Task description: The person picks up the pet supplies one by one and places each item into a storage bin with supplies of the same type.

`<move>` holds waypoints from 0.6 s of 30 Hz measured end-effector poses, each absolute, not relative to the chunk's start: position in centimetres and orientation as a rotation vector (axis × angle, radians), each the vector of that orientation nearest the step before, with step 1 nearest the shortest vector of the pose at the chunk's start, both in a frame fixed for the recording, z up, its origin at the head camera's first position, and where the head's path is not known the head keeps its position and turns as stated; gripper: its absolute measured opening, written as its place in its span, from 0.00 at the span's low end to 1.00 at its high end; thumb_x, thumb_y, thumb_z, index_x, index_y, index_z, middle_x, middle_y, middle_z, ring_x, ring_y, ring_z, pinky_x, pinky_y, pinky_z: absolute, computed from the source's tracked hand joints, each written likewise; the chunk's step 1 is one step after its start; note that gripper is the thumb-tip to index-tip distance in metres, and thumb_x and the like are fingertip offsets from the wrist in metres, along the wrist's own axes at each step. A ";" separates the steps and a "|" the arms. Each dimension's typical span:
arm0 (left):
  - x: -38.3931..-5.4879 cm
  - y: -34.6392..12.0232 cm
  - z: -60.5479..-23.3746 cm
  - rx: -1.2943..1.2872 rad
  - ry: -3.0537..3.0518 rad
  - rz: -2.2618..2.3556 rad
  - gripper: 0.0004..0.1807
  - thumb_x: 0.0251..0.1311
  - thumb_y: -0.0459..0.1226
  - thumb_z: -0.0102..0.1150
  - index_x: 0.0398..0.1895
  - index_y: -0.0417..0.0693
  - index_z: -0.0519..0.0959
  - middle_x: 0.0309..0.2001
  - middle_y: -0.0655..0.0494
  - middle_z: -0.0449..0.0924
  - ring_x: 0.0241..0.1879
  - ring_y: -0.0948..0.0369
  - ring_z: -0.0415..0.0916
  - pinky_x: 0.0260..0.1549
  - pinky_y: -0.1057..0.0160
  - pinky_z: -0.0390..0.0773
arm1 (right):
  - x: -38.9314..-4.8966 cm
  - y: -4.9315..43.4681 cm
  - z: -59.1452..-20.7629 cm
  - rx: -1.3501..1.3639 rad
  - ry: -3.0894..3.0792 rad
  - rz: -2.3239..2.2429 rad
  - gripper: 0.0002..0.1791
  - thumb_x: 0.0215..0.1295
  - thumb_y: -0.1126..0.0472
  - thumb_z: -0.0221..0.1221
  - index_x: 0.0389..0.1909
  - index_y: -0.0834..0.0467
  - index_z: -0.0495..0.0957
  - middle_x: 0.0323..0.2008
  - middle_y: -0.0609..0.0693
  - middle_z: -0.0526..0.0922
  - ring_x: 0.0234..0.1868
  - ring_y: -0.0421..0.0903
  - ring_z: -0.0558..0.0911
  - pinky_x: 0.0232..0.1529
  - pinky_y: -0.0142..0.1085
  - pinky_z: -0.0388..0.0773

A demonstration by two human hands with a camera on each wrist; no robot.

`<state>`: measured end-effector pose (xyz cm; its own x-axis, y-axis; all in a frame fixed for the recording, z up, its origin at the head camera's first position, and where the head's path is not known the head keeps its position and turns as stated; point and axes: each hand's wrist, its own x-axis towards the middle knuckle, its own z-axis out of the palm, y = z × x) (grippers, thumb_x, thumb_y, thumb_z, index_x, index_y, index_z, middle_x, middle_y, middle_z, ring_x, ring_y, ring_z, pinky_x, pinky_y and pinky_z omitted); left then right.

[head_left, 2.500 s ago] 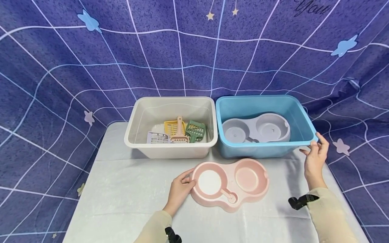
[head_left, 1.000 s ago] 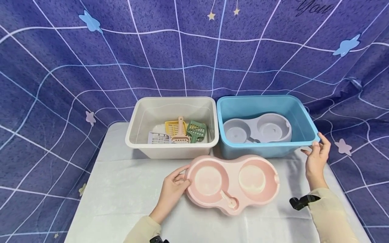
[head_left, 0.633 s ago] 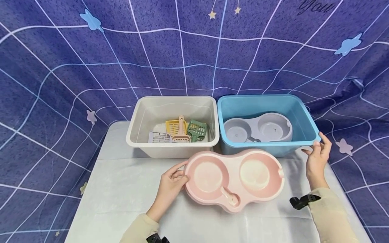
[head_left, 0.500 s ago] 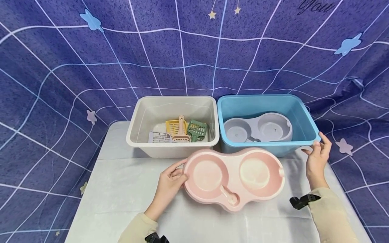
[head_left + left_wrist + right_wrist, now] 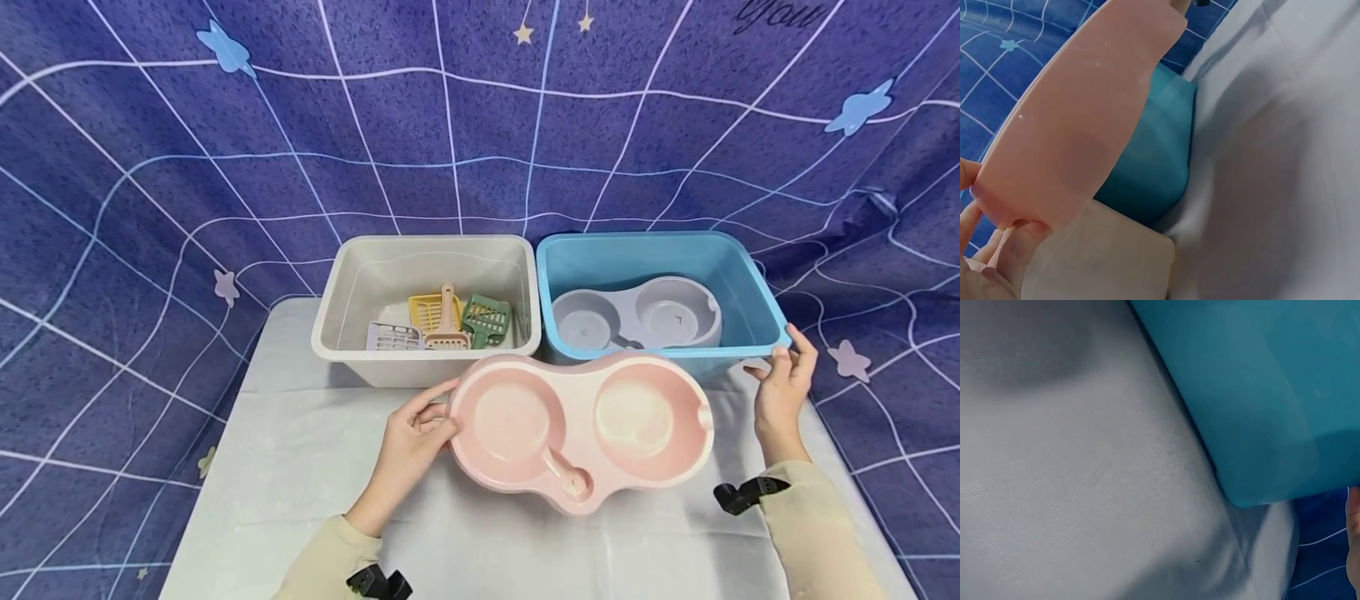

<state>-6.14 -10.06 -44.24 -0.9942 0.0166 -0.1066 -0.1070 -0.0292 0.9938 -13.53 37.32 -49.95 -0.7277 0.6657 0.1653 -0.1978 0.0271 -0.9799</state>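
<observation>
My left hand (image 5: 414, 433) pinches the left end of a pink double pet bowl (image 5: 581, 392), thumb on the near side. Lifted off the table, the bowl overlaps the front edges of both bins in the head view. The left wrist view shows the underside of the pink bowl (image 5: 1079, 106) and its raised left end in my fingers. With its fingers on the near right corner of a blue bin (image 5: 738, 362), my right hand (image 5: 783, 392) holds the rim. Inside that bin lies a grey double pet bowl (image 5: 625, 298).
Left of the blue bin, a beige bin (image 5: 352, 367) holds several litter scoops: yellow (image 5: 424, 312), tan (image 5: 447, 321), green (image 5: 486, 318) and pale lilac (image 5: 394, 337). Both stand on a white-covered table (image 5: 300, 450), against a purple-blue curtain (image 5: 480, 117).
From resting on the table, the pink bowl has risen in my left hand and moved toward the bins, its right end swinging rightward. My right hand has stayed on the blue bin's corner.
</observation>
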 end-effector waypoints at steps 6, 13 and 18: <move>-6.7 -10.2 -43.4 -0.086 2.143 2.195 0.28 0.55 0.21 0.60 0.61 0.44 0.79 0.38 0.41 0.84 0.31 0.59 0.84 0.26 0.63 0.83 | -13.7 37.2 -50.0 -0.480 -1.671 1.773 0.23 0.74 0.65 0.43 0.67 0.50 0.68 0.48 0.49 0.68 0.43 0.42 0.77 0.31 0.23 0.75; -7.4 -10.1 -42.5 -0.085 2.142 2.224 0.28 0.55 0.21 0.59 0.62 0.45 0.78 0.38 0.41 0.84 0.31 0.61 0.84 0.26 0.65 0.83 | -13.7 37.2 -50.0 -0.469 -1.662 1.786 0.23 0.74 0.65 0.43 0.67 0.51 0.68 0.49 0.48 0.68 0.44 0.42 0.77 0.31 0.24 0.75; -8.0 -9.6 -41.8 -0.028 2.125 2.266 0.28 0.57 0.21 0.59 0.63 0.46 0.77 0.39 0.40 0.84 0.30 0.61 0.84 0.24 0.67 0.81 | -13.7 37.2 -50.0 -0.458 -1.601 1.806 0.22 0.74 0.66 0.43 0.65 0.51 0.70 0.47 0.50 0.67 0.42 0.42 0.77 0.30 0.25 0.75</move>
<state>-7.98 -9.56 -41.80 -0.9992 0.0134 -0.0372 -0.0380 -0.0636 0.9973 -13.68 37.19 -50.02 -0.7126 0.6809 0.1689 -0.2494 -0.0208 -0.9682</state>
